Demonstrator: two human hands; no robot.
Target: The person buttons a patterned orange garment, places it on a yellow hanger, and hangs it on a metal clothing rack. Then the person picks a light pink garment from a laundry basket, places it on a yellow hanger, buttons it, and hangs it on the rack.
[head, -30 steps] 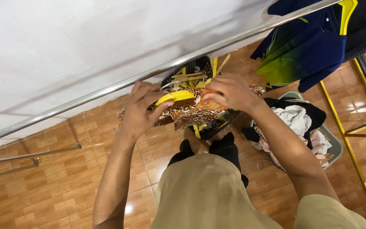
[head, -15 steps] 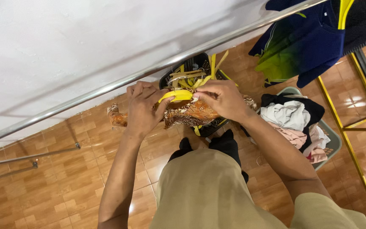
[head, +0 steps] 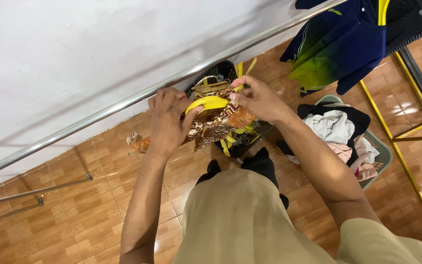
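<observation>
Yellow hanger (head: 212,102) pinched in my left hand (head: 168,121); my right hand (head: 260,99) fingers clamp the brown patterned cloth (head: 219,123) over it, below the steel rail (head: 172,84). Loose folds may slide off toward the black basket (head: 221,73).

I see the metal rail (head: 123,105) running across in front of the wall, with my left hand (head: 168,122) and right hand (head: 260,100) just below it, the hanger (head: 206,103) and patterned cloth (head: 216,124) between them. Beneath lies the basket of hangers (head: 230,142) on the floor (head: 50,215). To the right sits the laundry basket (head: 379,156) holding clothes (head: 333,127), with a jersey (head: 343,44) hanging above it.
</observation>
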